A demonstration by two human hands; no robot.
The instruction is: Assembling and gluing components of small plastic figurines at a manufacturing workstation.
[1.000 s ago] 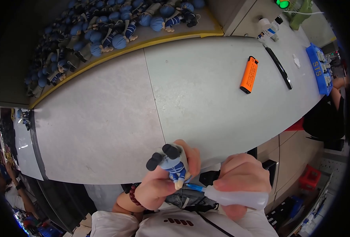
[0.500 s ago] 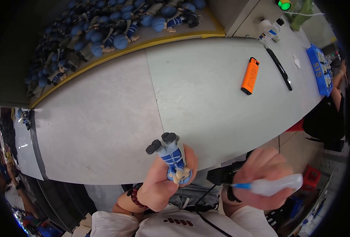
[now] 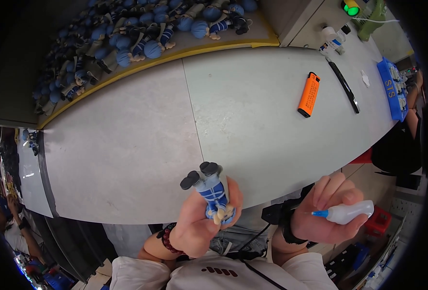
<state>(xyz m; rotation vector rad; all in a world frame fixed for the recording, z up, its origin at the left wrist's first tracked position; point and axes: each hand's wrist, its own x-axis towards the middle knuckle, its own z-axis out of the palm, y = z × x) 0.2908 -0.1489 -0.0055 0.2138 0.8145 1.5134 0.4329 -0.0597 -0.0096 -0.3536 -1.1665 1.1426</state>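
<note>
- We are holding a blue-and-grey figurine (image 3: 213, 191) in our left hand (image 3: 192, 226), the thumb on one side and the fingers wrapping around the other.
- Its black shoes (image 3: 191, 180) are pointing up toward the far edge of the worktop (image 3: 122, 145), while its head end is sitting low in our grip, partly covered.
- Together, that hand and figurine are hovering around the middle of the worktop's near edge, the legs reaching over the surface.
- Our right hand (image 3: 320, 230) is staying well apart, to the right of the figurine and just off the near edge.
- In it we are loosely keeping a translucent white bottle (image 3: 351, 212), lying across the palm with the thumb below and the other fingers half curled above.
- The bottle's blue tip (image 3: 321, 213) is aiming left, toward the figurine's side, with a gap between them.
- Toward the worktop's right edge, an orange case (image 3: 309, 95) is lying beside a slim black tool (image 3: 342, 83); a blue tray (image 3: 389, 92) is standing at that edge.
- Along the far edge, many similar figurines (image 3: 153, 49) are lying heaped on a yellow-edged shelf (image 3: 214, 48).
</note>
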